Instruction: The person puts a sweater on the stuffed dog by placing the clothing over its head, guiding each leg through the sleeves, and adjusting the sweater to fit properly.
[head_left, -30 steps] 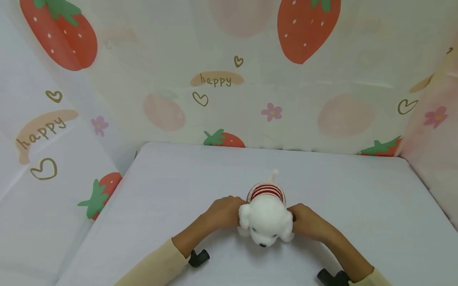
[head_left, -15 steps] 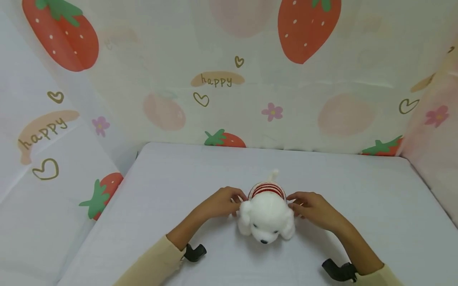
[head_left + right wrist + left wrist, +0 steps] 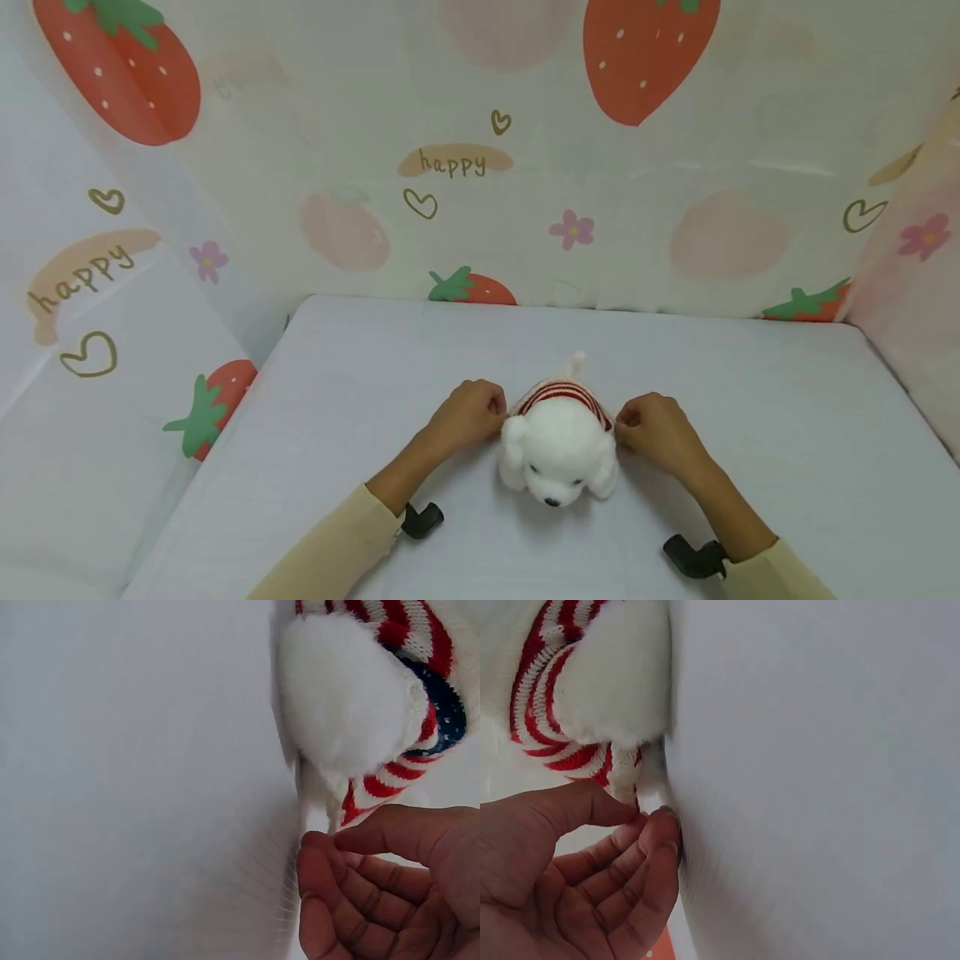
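A small white plush dog (image 3: 558, 454) in a red-and-white striped sweater (image 3: 558, 396) stands at the lower middle of the head view, on the pale bench (image 3: 750, 417), its face toward the camera and its tail toward the strawberry-print curtain (image 3: 480, 167) at the top of the frame. The left hand (image 3: 467, 414) sits against the toy's side at the left of it, the right hand (image 3: 654, 429) against the opposite side; each grip is clenched, thumb and curled fingers pinching the lower hem of the sweater. The toy looks light and soft, its fur and knit likely to give and stretch under a pull, so the hem edge seems the surest place to take hold, while a tug there could drag or tip the whole dog since little weight anchors it. The head view shows the toy whole and both hands placed evenly, but not what the fingertips meet. The left wrist view, in its lower left, shows the thumb and fingers (image 3: 649, 847) closing on the striped edge just under a fluffy leg (image 3: 611, 682); the right wrist view, in its lower right, shows the same pinch (image 3: 330, 840) and also a dark blue dotted patch (image 3: 442, 697) on the knit, which the head view does not reveal.
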Tool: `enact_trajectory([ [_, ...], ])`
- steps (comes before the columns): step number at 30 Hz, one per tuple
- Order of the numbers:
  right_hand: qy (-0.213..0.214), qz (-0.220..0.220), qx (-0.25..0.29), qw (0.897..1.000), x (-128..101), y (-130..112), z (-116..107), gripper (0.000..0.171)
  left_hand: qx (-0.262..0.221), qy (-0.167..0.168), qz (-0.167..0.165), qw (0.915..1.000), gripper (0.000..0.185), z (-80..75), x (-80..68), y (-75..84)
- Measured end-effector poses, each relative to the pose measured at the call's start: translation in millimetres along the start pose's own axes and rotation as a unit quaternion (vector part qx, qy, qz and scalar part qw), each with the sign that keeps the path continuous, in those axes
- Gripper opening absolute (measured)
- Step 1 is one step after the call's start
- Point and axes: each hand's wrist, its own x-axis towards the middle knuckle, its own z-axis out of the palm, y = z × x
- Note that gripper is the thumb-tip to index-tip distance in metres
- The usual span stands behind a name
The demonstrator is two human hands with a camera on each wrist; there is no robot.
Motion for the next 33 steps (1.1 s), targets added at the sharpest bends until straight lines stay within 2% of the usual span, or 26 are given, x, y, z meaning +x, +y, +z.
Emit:
enact_trajectory([
  [3, -0.012, 0.000, 0.004, 1.000, 2, 4, 2, 0.013, 0.003, 0.007, 0.000, 1.0000, 0.017, 1.7, 1.4, -1.2],
  [5, -0.020, 0.002, 0.030, 0.999, 5, 3, 3, 0.012, -0.021, 0.009, 0.006, 0.9997, 0.015, 1.8, 3.1, -1.3],
  [7, -0.012, 0.003, 0.058, 0.998, 8, 2, 4, 0.013, -0.074, 0.006, 0.015, 0.9971, 0.018, 2.8, 6.2, -1.4],
  [10, 0.031, -0.007, 0.092, 0.995, 13, 0, 6, 0.018, -0.146, 0.006, 0.034, 0.9887, 0.025, 5.1, 13.8, 0.9],
  [12, 0.068, -0.028, 0.086, 0.994, 15, -1, 9, 0.017, -0.168, 0.007, 0.047, 0.9846, 0.026, 7.2, 20.2, 3.4],
  [15, 0.107, -0.064, 0.056, 0.991, 18, -3, 12, 0.013, -0.143, 0.021, 0.066, 0.9873, 0.020, 9.1, 29.5, 7.4],
  [18, 0.123, -0.088, 0.031, 0.988, 19, -6, 14, 0.010, -0.109, 0.037, 0.075, 0.9906, 0.014, 8.5, 34.8, 9.6],
  [19, 0.125, -0.094, 0.032, 0.987, 19, -7, 13, 0.010, -0.101, 0.038, 0.073, 0.9914, 0.015, 7.5, 35.6, 9.9],
  [21, 0.119, -0.087, 0.046, 0.988, 20, -8, 11, 0.010, -0.120, 0.028, 0.062, 0.9904, 0.017, 5.5, 36.2, 9.6],
  [23, 0.096, -0.054, 0.098, 0.989, 21, -7, 8, 0.013, -0.180, 0.003, 0.038, 0.9829, 0.021, 3.9, 36.5, 8.1],
  [24, 0.077, -0.030, 0.138, 0.987, 21, -6, 6, 0.016, -0.219, -0.014, 0.020, 0.9754, 0.023, 3.1, 36.5, 7.4],
  [26, 0.034, 0.024, 0.226, 0.973, 23, -4, 2, 0.023, -0.299, -0.045, -0.022, 0.9530, 0.026, 1.8, 37.3, 5.5],
  [29, -0.036, 0.086, 0.353, 0.931, 26, 1, -3, 0.028, -0.370, -0.072, -0.082, 0.9226, 0.030, -0.4, 37.3, 6.1],
  [31, -0.070, 0.101, 0.403, 0.907, 28, 3, -4, 0.028, -0.387, -0.080, -0.105, 0.9124, 0.031, -0.4, 37.7, 6.9],
  [33, -0.087, 0.113, 0.430, 0.891, 31, 5, -3, 0.027, -0.398, -0.082, -0.126, 0.9050, 0.031, 0.7, 39.0, 7.5],
])
